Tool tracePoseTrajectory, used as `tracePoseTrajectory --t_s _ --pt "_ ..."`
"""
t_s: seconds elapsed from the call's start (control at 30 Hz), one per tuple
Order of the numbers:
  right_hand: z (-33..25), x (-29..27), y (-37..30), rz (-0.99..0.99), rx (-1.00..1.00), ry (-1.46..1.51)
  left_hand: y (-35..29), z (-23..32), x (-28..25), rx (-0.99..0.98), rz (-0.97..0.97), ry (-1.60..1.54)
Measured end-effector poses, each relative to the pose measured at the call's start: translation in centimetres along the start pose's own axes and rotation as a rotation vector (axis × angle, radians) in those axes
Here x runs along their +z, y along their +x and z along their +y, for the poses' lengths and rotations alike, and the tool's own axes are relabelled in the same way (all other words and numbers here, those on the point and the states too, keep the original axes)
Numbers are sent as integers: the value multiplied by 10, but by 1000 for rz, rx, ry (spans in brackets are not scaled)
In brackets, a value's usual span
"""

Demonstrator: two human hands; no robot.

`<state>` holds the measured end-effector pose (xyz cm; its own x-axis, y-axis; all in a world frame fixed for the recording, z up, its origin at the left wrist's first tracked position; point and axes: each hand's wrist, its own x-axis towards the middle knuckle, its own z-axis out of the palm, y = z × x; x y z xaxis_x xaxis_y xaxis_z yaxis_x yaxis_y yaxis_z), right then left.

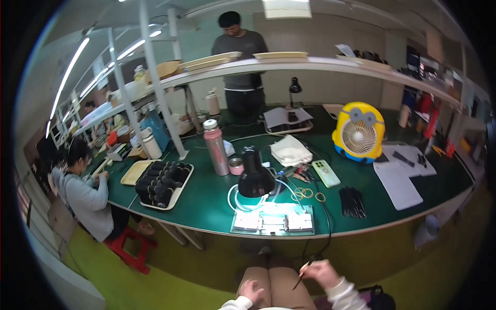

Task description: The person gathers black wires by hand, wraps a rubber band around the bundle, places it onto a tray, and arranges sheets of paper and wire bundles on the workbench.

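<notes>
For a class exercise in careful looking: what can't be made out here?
In the head view:
Thin dark item in the right hand: too small and blurred to identify.
Left hand: palm hidden by its back.
Lit fixture: fine details washed out by glare.
Black lamp: bulb hidden by its shade.

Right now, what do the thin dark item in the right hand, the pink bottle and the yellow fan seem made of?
The thin dark item in the right hand: dark finish, but too small to tell metal from plastic.
The pink bottle: probably metal, its smooth coat fading to grey with a slight sheen.
The yellow fan: likely moulded plastic, given its smooth, rounded, brightly coloured shell.
</notes>
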<state>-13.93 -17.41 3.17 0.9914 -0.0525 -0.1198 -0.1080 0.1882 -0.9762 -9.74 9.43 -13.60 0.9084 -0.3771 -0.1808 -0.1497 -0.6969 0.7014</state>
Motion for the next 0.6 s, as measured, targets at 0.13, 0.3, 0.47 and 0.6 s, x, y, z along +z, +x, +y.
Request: tracePoseTrajectory --t_s 0.13,0.3,0.47,0.6 --pt "-87 -96 51 183 -324 -360 1 -5 34 24 80 598" --pt "-133 -217 138 634 -406 -688 7 22 29 1 54 704" --pt "-93 -255 197 563 -622 -1415 -1 13 21 -102 78 662" --pt "-68 -239 188 481 -617 -1195 -9 1 15 -88 3 766"
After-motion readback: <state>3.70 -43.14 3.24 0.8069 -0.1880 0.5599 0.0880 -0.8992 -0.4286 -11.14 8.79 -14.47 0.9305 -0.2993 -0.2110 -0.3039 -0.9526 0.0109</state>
